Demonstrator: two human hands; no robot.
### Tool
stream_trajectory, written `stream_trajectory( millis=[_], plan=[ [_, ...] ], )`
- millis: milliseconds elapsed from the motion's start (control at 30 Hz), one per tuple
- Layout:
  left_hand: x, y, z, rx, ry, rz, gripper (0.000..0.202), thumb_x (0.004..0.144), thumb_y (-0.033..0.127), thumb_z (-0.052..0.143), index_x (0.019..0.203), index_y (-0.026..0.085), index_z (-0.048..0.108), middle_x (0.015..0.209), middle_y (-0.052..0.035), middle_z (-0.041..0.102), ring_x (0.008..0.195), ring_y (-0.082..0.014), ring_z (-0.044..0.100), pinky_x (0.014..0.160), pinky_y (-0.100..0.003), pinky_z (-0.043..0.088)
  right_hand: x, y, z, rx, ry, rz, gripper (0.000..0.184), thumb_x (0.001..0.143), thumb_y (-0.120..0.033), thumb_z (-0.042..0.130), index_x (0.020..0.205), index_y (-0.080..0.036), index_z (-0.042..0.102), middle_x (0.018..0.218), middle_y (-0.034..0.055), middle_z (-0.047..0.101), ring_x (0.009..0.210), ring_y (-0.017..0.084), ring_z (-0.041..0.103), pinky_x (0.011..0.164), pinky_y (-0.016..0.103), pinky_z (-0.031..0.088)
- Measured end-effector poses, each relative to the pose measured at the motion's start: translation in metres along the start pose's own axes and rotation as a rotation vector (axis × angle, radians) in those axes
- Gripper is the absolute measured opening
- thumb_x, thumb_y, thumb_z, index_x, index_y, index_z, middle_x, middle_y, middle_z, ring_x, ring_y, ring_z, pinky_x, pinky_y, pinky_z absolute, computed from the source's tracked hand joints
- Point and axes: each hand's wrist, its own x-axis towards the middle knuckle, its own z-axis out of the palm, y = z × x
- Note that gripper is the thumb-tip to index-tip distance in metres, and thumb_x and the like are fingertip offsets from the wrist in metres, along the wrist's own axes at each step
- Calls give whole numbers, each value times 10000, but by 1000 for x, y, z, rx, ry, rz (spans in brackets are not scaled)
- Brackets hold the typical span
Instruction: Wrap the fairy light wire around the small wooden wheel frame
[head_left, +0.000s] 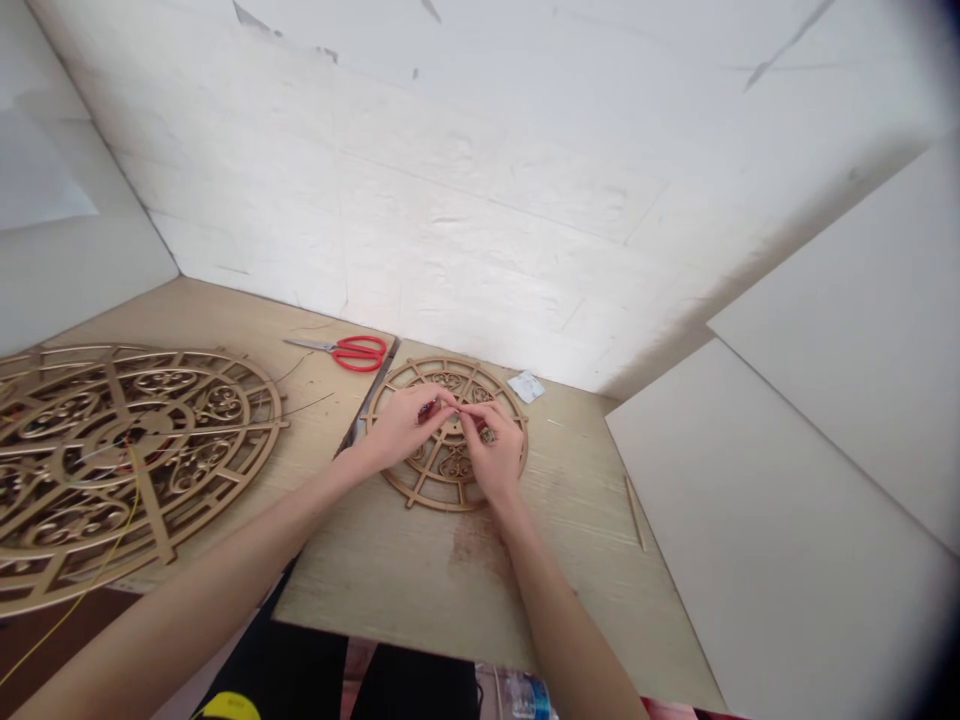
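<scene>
A round gold openwork frame, with spokes and scrollwork, lies flat on the worktable. Above its centre, my left hand and my right hand meet fingertip to fingertip. Both are closed in a pinch. Whatever sits between the fingertips is too small to make out. The hands cover the middle of the frame, and I cannot tell whether they touch it.
Larger gold openwork discs lie at left, with a yellow wire across them. Red-handled scissors rest near the back wall. A small white packet and a thin stick lie at right. White panels border the table.
</scene>
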Motion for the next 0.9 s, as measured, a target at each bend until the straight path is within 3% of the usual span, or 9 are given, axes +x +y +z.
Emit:
stream_trajectory(
  millis=[300, 633, 900],
  plan=[
    [-1, -4, 0, 81, -34, 91, 100, 919, 191, 553, 898, 178, 650, 732, 2, 605, 608, -118, 521, 573, -234, 406, 0, 0, -1, -14, -1, 0, 145, 885, -189, 567, 853, -200, 708, 810, 48, 665, 680, 162, 616, 624, 293, 527],
    [-4, -9, 2, 111, -51, 97, 115, 929, 179, 526, 889, 184, 634, 771, -13, 613, 701, -146, 570, 629, -254, 437, 0, -3, 0, 19, -35, 48, 128, 877, -256, 600, 846, -200, 710, 811, 52, 657, 708, 166, 600, 595, 272, 486],
    [-4, -8, 3, 137, -33, 46, 90, 925, 234, 536, 901, 190, 610, 710, 10, 569, 598, -128, 519, 576, -253, 409, 1, 8, 2, 168, -20, 293, 186, 821, -349, 635, 792, -177, 698, 755, 37, 670, 646, 155, 584, 594, 276, 464]
  ],
)
